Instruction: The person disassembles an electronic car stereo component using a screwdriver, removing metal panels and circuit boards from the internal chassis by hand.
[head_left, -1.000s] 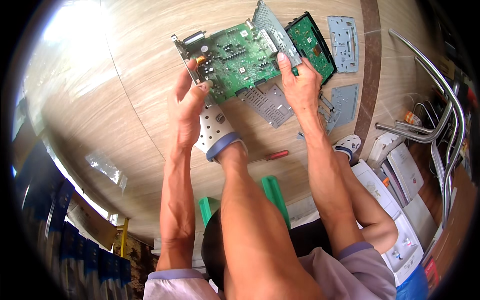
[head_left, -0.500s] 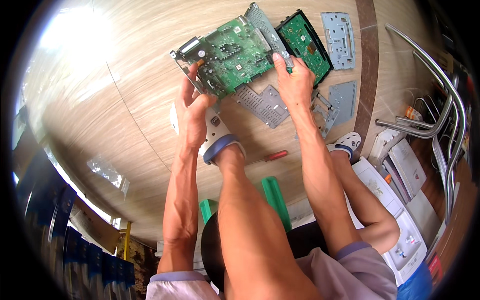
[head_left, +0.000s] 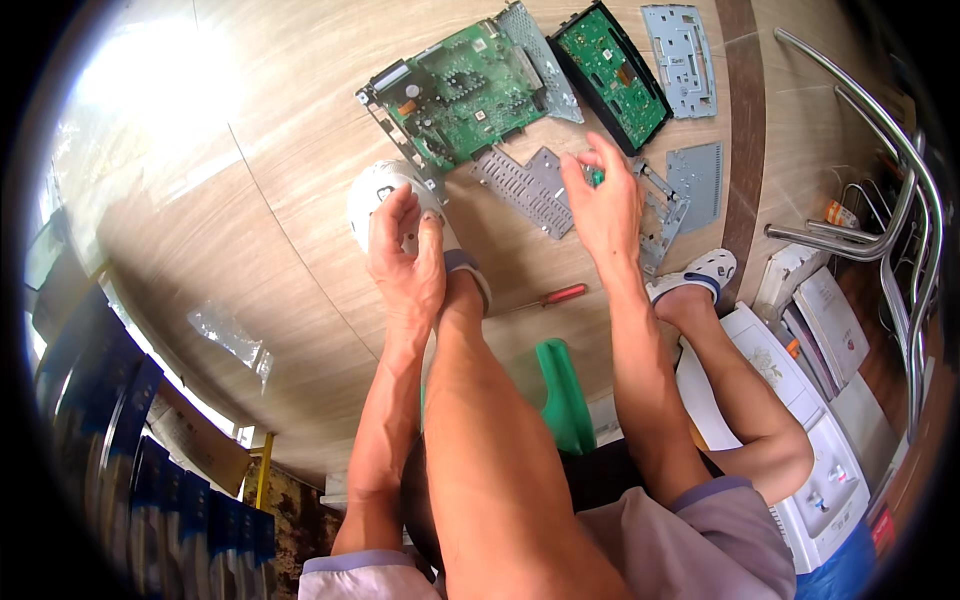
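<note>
The green circuit board, in its metal frame, lies on the floor in the upper middle of the frame, a perforated metal plate standing along its right side. It looks stiff and fairly light, though the raised components would likely snap or bend easily; the bare metal edges at its left and right seem the safest holds, and could be sharp.

Below it, the left hand is half curled over a white clog, thumb apart from the fingers, with nothing visible between them. The right hand has thumb and forefinger spread near a grey slotted plate; a small green item shows between them, and I cannot tell whether it is gripped.

To the upper right lie a 2nd green board in a black frame and a pale metal plate. A red-handled screwdriver rests below centre.

The circuit board carries 2 small white square stickers, their printing too small to read. The white panel at lower right bears a floral motif.
</note>
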